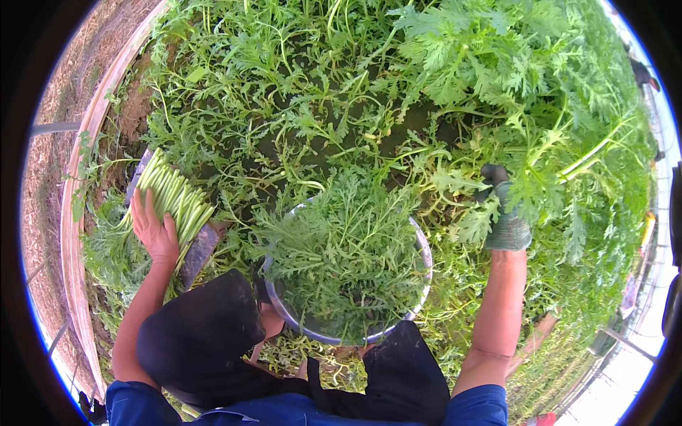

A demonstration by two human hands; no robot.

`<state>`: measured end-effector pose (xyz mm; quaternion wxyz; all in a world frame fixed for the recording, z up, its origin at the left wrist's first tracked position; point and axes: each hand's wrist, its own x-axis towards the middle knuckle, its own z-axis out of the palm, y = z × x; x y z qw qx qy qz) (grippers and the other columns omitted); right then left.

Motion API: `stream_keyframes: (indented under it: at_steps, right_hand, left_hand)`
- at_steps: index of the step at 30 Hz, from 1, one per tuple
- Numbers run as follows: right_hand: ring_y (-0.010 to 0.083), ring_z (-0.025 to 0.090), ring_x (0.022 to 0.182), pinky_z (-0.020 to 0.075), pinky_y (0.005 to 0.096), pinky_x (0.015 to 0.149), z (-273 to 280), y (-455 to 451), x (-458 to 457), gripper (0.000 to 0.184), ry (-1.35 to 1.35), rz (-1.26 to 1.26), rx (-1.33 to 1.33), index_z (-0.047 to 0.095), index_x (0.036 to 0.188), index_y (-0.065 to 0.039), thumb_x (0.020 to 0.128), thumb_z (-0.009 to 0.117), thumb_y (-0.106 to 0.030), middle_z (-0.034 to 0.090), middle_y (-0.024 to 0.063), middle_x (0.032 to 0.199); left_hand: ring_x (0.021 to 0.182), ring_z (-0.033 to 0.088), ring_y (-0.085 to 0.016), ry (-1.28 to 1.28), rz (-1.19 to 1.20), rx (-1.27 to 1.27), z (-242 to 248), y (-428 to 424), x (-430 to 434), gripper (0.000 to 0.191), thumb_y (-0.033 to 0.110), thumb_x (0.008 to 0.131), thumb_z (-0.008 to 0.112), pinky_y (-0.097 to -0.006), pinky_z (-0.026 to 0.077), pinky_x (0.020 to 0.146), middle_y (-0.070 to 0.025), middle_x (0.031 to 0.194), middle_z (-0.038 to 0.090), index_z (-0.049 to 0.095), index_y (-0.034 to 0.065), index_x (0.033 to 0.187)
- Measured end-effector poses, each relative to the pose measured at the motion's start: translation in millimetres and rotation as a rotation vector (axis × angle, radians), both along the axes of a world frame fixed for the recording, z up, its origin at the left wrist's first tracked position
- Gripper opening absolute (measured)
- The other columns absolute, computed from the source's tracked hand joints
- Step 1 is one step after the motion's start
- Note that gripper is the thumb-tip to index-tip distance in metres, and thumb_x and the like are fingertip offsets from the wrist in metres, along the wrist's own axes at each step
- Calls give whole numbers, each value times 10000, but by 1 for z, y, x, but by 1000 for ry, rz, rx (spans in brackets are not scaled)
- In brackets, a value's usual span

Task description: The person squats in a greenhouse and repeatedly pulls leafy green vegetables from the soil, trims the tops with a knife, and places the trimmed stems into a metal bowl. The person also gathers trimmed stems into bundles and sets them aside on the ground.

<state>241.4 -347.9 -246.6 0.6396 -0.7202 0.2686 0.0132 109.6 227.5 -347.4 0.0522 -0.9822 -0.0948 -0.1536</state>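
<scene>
At the left, my bare left hand (155,224) lies over a bundle of pale green cut stems (178,194), its fingers nearly straight and the thumb apart. The bundle rests across a grey board or tray (200,254), its leafy ends (114,255) spreading to the lower left. My right hand (503,215), in a green knitted glove with dark fingertips, reaches among standing leafy greens (533,181). Leaves cover part of that hand, so its grip is hidden. Between my knees stands a round metal basin (426,255) heaped with loose, lobed leafy greens (346,239).
Low greens and trailing stems (298,122) cover the soil ahead. Taller, denser plants (479,58) grow at the upper right. A pale curved border strip (80,213) runs along the left, with dry straw-covered ground (50,175) beyond. My bent knees (197,319) flank the basin.
</scene>
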Motion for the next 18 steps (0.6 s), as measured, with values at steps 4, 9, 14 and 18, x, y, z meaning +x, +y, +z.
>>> stream_keyframes:
  at_steps: [4, 9, 14, 18]
  right_hand:
    - [184, 555, 569, 434, 313, 399, -76, 48, 66, 404, -6, -61, -24, 637, 1132, -30, 829, 779, -256, 665, 100, 963]
    - [221, 638, 1136, 467, 361, 961, -173, 79, 172, 510, 134, 632, -1742, 462, 1449, -207, 962, 553, -326, 553, 40, 1423]
    - [181, 701, 1006, 537, 338, 715, -166, 63, 182, 261, 485, 756, -1671, 768, 1042, -218, 943, 558, -336, 744, 23, 1071]
    - [386, 605, 1135, 436, 440, 993, -158, 49, 157, 619, -8, 100, -973, 551, 1307, 26, 975, 503, -493, 611, 204, 1305]
  left_hand:
    - [1482, 209, -363, -11, 6, -20, 3, -1, 2, 643, 202, 881, 506, -492, 166, 1172, -129, 1599, 262, 361, 108, 1500]
    - [1477, 215, -371, -7, 18, -31, 7, -5, 3, 657, 193, 873, 520, -494, 171, 1169, -138, 1599, 259, 352, 111, 1503]
    - [1469, 228, -380, -2, 15, -53, 10, -5, 4, 677, 173, 855, 536, -497, 182, 1161, -151, 1598, 257, 351, 106, 1502]
    - [1469, 229, -377, 6, 21, -68, 9, -6, 4, 677, 169, 854, 533, -494, 180, 1162, -151, 1598, 256, 349, 95, 1502]
